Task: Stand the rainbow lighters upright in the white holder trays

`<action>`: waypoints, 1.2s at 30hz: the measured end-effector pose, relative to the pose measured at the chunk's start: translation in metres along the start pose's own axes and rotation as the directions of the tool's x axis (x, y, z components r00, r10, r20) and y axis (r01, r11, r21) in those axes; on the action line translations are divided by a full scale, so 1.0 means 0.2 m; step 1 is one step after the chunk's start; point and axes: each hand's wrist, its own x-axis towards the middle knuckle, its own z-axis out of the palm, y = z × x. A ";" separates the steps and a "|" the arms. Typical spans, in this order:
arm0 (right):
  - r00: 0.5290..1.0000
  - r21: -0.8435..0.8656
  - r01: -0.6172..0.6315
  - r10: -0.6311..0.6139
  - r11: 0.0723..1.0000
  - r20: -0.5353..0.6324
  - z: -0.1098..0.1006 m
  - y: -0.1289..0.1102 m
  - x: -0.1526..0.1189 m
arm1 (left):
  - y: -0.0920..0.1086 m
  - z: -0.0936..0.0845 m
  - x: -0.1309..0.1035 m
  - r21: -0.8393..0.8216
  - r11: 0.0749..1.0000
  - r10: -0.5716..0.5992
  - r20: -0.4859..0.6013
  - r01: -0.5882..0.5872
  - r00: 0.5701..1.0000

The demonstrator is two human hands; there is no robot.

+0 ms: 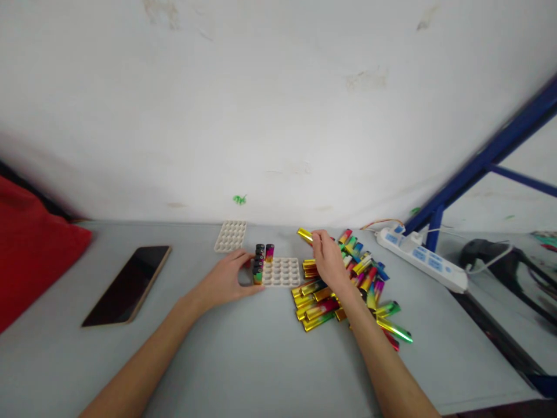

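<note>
A white tray with rows of round holes point(285, 273) lies flat on the table. Several metallic tubes with black tops point(258, 264) stand upright along its left side, and a purple-and-gold tube point(270, 252) is beside them. My left hand point(228, 276) curves round the tray's left end, thumb at the near corner and fingers at the far one, gripping it. My right hand point(327, 258) is over the far left of a pile of shiny multicoloured tubes point(322, 305). Its fingers close on a gold tube point(304, 234), whose end sticks out to the left.
Behind, a second holed tray point(231, 236) lies near the wall. A dark-screened phone or tablet point(128, 284) and a red cloth item point(35, 249) are at left. To the right are a white power strip point(422, 258) with cords and a blue metal frame point(483, 159).
</note>
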 end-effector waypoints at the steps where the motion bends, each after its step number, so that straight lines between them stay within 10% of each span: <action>1: 0.999 0.092 -0.038 0.040 0.995 -0.014 0.01 -0.02 -0.01 | 0.00 0.00 0.00 0.000 1.000 -0.001 -0.001 0.001 1.000; 7: 0.967 0.562 -0.246 0.242 0.789 0.083 0.06 -0.17 -0.04 | 0.00 0.00 0.00 0.009 1.000 0.010 -0.006 -0.010 1.000; 18: 0.893 0.684 -0.419 0.134 0.597 0.430 0.11 -0.35 -0.13 | 0.02 -0.01 0.00 0.014 1.000 -0.021 0.000 0.021 1.000; 36: 0.876 0.620 -0.473 0.256 0.626 0.409 0.18 -0.29 -0.16 | 0.04 -0.01 0.00 0.014 0.999 -0.034 0.011 0.034 0.999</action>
